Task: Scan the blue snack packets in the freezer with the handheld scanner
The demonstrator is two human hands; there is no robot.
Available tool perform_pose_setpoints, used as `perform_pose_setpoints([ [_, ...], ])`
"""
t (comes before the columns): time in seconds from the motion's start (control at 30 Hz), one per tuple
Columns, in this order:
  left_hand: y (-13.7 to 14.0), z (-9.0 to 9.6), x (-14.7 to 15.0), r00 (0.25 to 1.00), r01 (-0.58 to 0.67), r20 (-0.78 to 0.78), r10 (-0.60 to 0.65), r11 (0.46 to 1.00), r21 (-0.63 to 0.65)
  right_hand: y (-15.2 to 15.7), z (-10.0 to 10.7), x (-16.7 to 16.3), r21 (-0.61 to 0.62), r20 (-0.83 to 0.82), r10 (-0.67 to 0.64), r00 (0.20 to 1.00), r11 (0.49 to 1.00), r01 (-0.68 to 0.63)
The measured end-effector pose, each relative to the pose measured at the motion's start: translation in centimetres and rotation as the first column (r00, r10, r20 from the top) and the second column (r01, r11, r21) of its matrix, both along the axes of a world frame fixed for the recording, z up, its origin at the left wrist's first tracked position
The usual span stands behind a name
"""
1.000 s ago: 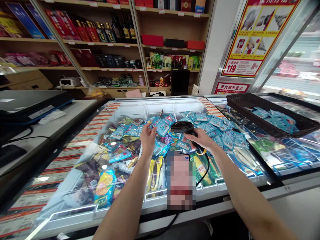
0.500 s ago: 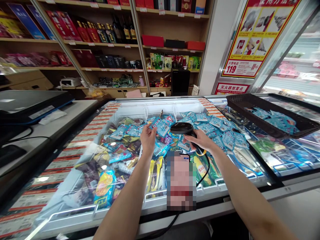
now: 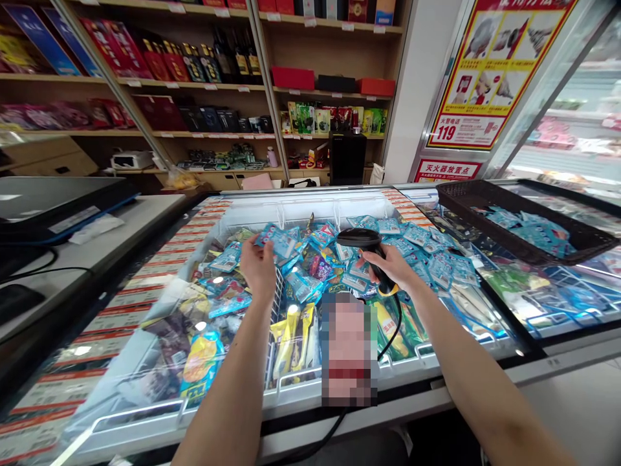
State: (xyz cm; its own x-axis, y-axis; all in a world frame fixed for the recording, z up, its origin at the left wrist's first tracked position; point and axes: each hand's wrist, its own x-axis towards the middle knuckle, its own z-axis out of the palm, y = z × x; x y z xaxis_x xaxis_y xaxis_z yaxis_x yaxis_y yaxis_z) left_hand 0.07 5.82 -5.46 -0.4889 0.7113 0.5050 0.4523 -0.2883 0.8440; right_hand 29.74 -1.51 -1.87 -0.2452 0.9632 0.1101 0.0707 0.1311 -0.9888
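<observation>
While the head view is showing the left hand [image 3: 259, 262] shifting leftward, it is pinching a blue printed packet [image 3: 284, 242] above the chest freezer [image 3: 422, 409], so this packet is now standing farther from the handheld barcode scanner [image 3: 359, 237], which the right hand [image 3: 388, 266] is grasping by its handle near other blue packets [image 3: 440, 270].

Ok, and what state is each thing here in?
Blue packet, pinched in the left hand
Scanner, gripped in the right hand, corded; on or off, cannot tell
Loose packets, spread out
Brown basket, partly filled with similar packets
Freezer, lit, stocked
Back shelves, partly stocked
</observation>
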Motion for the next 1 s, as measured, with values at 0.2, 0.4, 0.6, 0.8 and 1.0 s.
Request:
perform_pose_setpoints([
  [0.2, 0.4, -0.1, -3.7, 0.968, -0.175, -0.200, 0.155, 0.981, -0.088, 0.1, -0.1, 0.1, -0.010, -0.014, -0.001, 1.000, 1.000, 0.001],
  [0.4, -0.8, 0.1, -2.6, 0.883, -0.267, -0.412, 0.226, 0.963, -0.043, 0.0, 0.0, 0.0, -0.028, -0.027, -0.018, 0.999, 0.999, 0.017],
  [0.6, -1.3, -0.2, 0.1, 0.696, 0.056, -0.702, -0.147, 0.987, -0.150, 0.3, -0.1, -0.1, -0.075, -0.027, -0.090, 0.996, 0.993, 0.088],
  [0.8, -0.4, -2.0, -0.2, 0.645, 0.141, -0.736, -0.207, 0.978, -0.152, 0.9, -0.9, 0.4, -0.073, -0.092, -0.112, 0.989, 0.992, 0.105],
  [1.0, -0.5, -1.7, 0.9, 0.656, 0.173, -0.728, -0.200, 0.978, -0.113, 0.9, -0.4, 0.7, -0.082, -0.114, -0.182, 0.977, 0.981, 0.173],
])
